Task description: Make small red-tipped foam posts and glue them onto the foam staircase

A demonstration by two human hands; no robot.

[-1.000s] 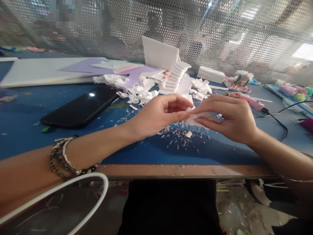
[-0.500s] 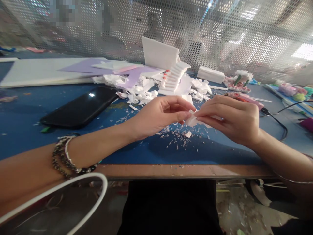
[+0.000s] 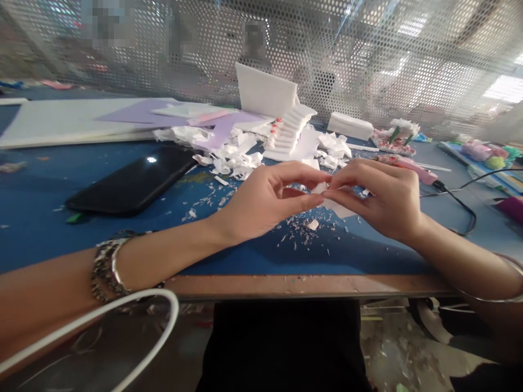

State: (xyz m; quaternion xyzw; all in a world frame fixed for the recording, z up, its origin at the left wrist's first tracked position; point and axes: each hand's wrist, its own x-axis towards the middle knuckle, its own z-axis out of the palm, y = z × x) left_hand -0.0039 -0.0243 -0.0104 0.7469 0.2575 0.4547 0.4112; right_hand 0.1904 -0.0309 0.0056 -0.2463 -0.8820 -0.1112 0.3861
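1. Blue tabletop (image 3: 229,257), small shreds (image 3: 291,235) near front edge.
2. Left hand (image 3: 265,200) and right hand (image 3: 382,198) pinch thin white piece (image 3: 340,208) between them, over shreds; not set down, handling seems midway.
3. Beyond: white scraps (image 3: 240,159) piled; stepped model (image 3: 289,132) looks already built, separate from piece.
4. Perforated screen (image 3: 198,68) behind.

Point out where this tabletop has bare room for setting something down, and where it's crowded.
Mostly bare blue tabletop lies between the black phone-like device and the left forearm; another strip lies between the small shavings and the wooden edge. Behind the left hand and right hand it is crowded with white scraps and the stepped model.
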